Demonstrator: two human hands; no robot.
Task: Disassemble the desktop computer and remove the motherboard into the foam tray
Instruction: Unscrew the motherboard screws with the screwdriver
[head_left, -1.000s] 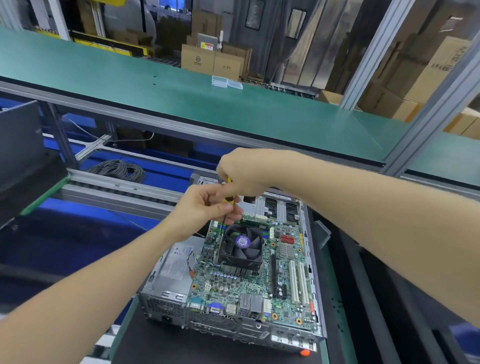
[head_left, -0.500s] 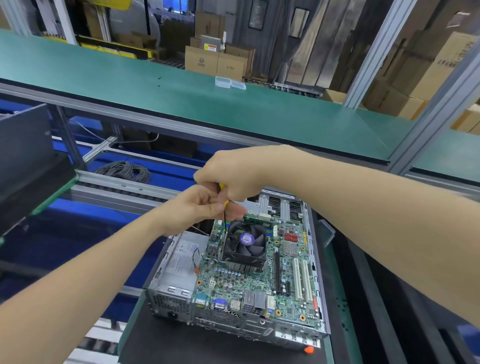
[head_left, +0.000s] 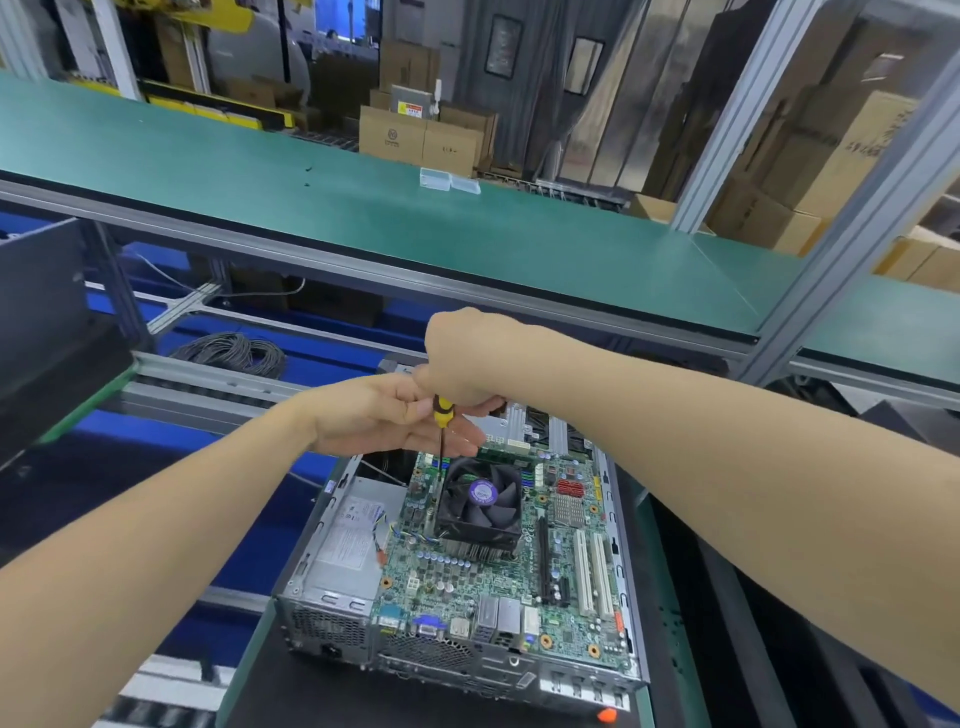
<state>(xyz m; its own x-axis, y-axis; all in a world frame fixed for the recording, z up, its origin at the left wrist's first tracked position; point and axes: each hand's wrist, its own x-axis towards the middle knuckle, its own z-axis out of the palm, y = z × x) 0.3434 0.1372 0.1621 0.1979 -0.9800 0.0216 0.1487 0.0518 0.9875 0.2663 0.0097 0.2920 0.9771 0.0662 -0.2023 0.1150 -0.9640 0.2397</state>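
An open desktop computer case (head_left: 332, 597) lies on a dark mat, with the green motherboard (head_left: 467, 587) inside it. A black CPU fan (head_left: 480, 499) sits near the board's far end. My right hand (head_left: 462, 364) grips the yellow-and-black handle of a screwdriver (head_left: 441, 415), held upright. Its shaft runs down to the board at the fan's far left corner. My left hand (head_left: 379, 415) is beside the shaft, fingers extended around it just below the handle. No foam tray is in view.
A silver power supply (head_left: 353, 535) fills the case's left side. A long green shelf (head_left: 363, 208) with a small clear plastic box (head_left: 449, 181) runs behind. A coil of dark cable (head_left: 234, 353) lies at left, cardboard boxes (head_left: 421, 135) beyond.
Both hands stayed together at the fan's far left corner with the screwdriver. The view shifted slightly; more of the yellow handle now shows below my right hand.
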